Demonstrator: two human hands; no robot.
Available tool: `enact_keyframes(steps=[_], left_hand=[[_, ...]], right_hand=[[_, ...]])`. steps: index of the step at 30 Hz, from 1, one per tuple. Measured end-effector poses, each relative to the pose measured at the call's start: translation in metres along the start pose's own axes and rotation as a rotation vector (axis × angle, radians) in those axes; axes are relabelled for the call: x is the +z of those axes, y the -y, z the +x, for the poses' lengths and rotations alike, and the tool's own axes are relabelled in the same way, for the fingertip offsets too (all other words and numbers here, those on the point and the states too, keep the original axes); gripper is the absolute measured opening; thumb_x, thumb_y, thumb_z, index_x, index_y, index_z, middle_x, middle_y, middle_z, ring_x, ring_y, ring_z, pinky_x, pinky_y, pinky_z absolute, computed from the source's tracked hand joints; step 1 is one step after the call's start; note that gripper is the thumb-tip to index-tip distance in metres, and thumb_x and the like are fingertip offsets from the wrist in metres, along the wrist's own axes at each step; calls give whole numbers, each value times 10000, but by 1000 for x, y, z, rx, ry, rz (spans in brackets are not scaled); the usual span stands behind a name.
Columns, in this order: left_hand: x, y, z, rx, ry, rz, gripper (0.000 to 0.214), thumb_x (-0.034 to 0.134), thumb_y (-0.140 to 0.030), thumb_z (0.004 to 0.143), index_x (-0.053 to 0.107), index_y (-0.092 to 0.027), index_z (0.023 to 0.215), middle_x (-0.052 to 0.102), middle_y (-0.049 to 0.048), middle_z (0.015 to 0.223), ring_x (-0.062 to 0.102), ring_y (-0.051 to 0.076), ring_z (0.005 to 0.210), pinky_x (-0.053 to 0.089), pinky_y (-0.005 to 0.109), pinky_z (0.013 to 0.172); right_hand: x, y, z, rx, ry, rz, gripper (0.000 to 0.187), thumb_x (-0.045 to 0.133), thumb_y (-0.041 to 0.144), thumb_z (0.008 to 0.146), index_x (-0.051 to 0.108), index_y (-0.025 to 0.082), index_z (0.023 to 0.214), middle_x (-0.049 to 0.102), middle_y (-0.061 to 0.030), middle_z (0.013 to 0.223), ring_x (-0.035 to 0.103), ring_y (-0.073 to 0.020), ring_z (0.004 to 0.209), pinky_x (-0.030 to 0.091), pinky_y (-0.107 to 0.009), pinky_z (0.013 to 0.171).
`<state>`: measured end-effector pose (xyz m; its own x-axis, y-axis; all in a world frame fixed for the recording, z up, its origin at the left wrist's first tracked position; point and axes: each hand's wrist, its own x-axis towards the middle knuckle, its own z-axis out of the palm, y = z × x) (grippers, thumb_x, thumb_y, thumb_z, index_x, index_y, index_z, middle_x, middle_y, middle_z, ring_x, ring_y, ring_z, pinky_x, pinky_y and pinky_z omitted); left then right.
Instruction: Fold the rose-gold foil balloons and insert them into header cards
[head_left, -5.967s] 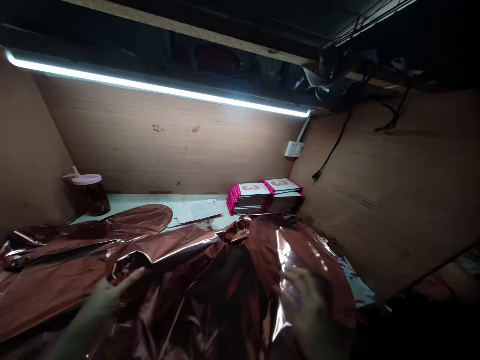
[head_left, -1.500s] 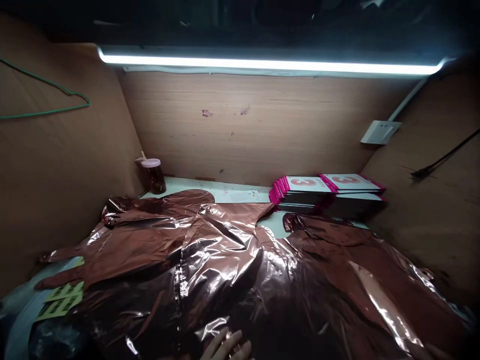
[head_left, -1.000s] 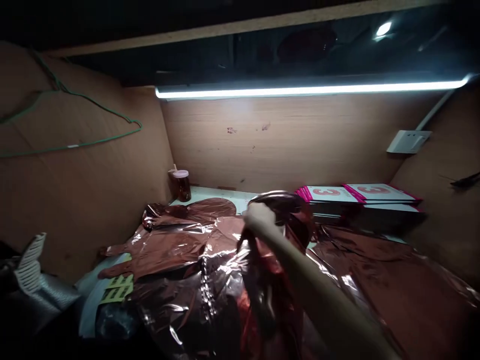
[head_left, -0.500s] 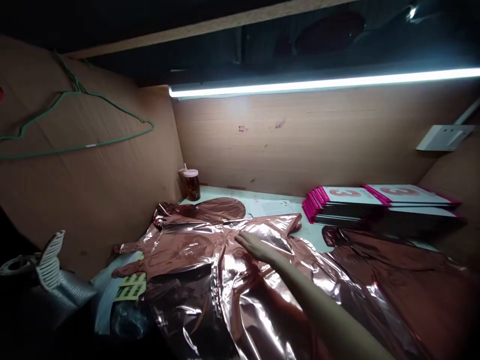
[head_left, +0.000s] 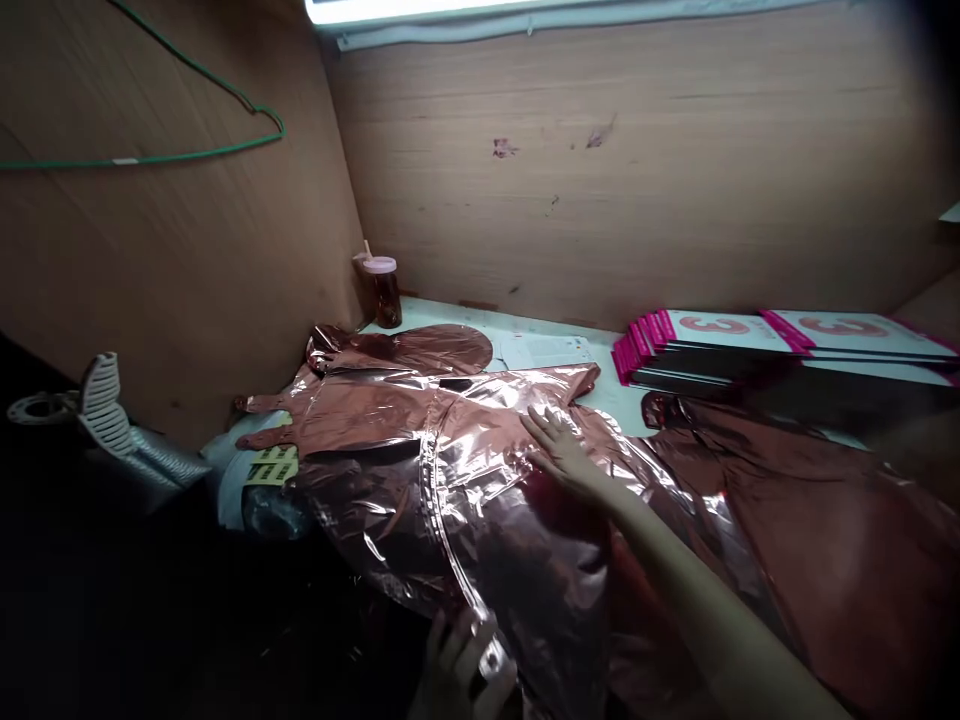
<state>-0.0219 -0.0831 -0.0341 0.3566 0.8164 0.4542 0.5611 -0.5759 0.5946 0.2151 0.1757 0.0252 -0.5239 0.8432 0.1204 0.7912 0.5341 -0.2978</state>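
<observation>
Rose-gold foil balloons [head_left: 375, 415], flat and crinkled, lie in a layer over the worktop, with a shiny seam running down the middle toward me. My right hand [head_left: 562, 455] rests on the foil right of that seam, palm down, fingers stretched and apart. At the lower edge, in shadow, my left hand [head_left: 465, 670] has its fingers curled around the near end of the seam strip, pinching the foil. Part of this hand is cut off by the frame. More foil [head_left: 832, 520] spreads out on the right side.
Stacked flat packets with a pink 3 [head_left: 712, 325] stand at the back right. A lidded cup [head_left: 387, 295] occupies the back left corner. A green wire hanger [head_left: 202, 153] hangs on the left wall. A white claw clip [head_left: 103, 405] and a tape roll [head_left: 232, 490] are at left.
The view has tipped downward. My right hand has shifted right across the foil, its fingers now spread. My left hand has come into view at the bottom, on the near foil.
</observation>
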Motion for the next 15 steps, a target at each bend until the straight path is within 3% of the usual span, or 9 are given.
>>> enact_keyframes(steps=[2, 4, 8, 10, 12, 14, 15], left_hand=[[1, 14, 20, 181, -193, 266, 391, 660, -199, 873, 588, -264, 1252, 557, 93, 1396, 325, 259, 1436, 134, 546, 1213], [-1, 22, 41, 367, -285, 447, 298, 657, -186, 876, 643, -223, 1171, 638, 67, 1306, 366, 252, 1416, 72, 529, 1224], [-23, 17, 64, 457, -141, 298, 114, 624, -191, 897, 684, -202, 994, 763, -14, 964, 627, 207, 1173, 171, 473, 1228], [-42, 10, 67, 358, -40, 106, 138, 577, -163, 915, 660, -218, 1010, 760, -16, 906, 697, 153, 1006, 330, 394, 1170], [-62, 6, 72, 161, 55, -86, 204, 587, -185, 902, 634, -228, 1096, 746, 24, 1003, 696, 149, 975, 460, 330, 1053], [-82, 8, 82, -86, 176, -249, 507, 771, -321, 757, 589, -236, 1223, 702, 64, 1142, 670, 207, 1032, 529, 308, 933], [-89, 12, 89, -205, 250, -315, 663, 839, -393, 659, 583, -234, 1250, 687, 71, 1169, 659, 239, 1043, 545, 303, 879]], right_hand=[[-12, -3, -37, -61, -44, 1, 513, 378, 248, 956, 414, 235, 1468, 270, -73, 1585, 130, -284, 1485, 243, -540, 1161], [-19, -1, -84, -134, -65, -10, 525, 400, 148, 902, 501, 248, 1408, 346, -70, 1553, 187, -282, 1474, 325, -529, 1127], [-15, 14, -159, -210, -8, -35, 709, 530, 172, 837, 327, 244, 1513, 354, -84, 1546, 282, -286, 1443, 392, -494, 1103], [-10, 19, -170, -269, -77, -3, 716, 569, 193, 835, 333, 222, 1510, 415, -108, 1509, 344, -290, 1414, 374, -486, 1116], [-7, 21, -165, -285, -164, 105, 532, 511, 198, 892, 483, 239, 1422, 555, -103, 1398, 471, -269, 1332, 406, -452, 1089], [-7, 19, -149, -159, -160, 309, 341, 434, 265, 948, 663, 237, 1199, 704, -83, 1161, 635, -246, 1119, 500, -382, 962], [-9, 18, -139, -44, -124, 421, 334, 415, 345, 960, 711, 217, 1048, 737, -76, 1001, 682, -240, 962, 535, -350, 855]])
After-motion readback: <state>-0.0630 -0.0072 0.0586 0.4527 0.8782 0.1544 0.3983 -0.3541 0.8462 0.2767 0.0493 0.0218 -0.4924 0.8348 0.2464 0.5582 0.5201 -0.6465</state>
